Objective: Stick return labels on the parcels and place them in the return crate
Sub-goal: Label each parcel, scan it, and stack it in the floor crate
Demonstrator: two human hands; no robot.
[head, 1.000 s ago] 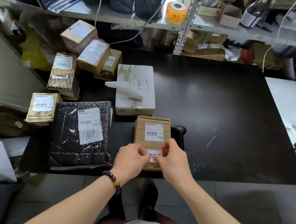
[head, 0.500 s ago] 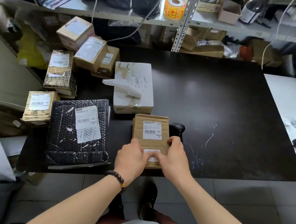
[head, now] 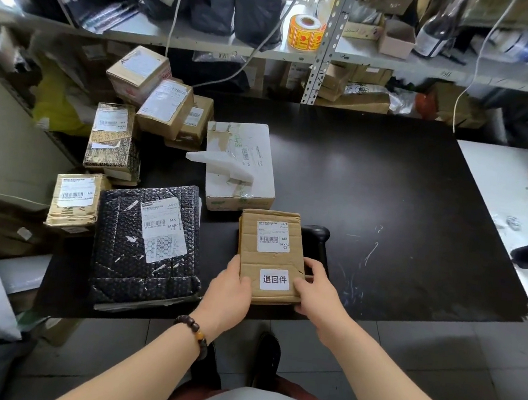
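1. A brown cardboard parcel lies flat on the black table, at the 6 o'clock edge, right in front of the person.
2. A white return label with three printed characters is stuck on the parcel's near end. A barcoded shipping label sits above it, toward 12 o'clock.
3. The left hand holds the parcel's 9 o'clock edge, thumb lying on the top face beside the return label. A bead bracelet is on that wrist.
4. The right hand holds the 3 o'clock edge, fingers wrapped round the side and thumb on top.
5. At 9 o'clock of the parcel, just beside it, lies a black bubble mailer with its own label.
6. At 11 o'clock stands a white box, its near corner close to the parcel.
7. A black handheld device shows partly from behind the parcel at 2 o'clock.
8. More labelled boxes are piled at 10 o'clock.
9. At 12 o'clock, a roll of orange stickers stands on the shelf beyond the table.
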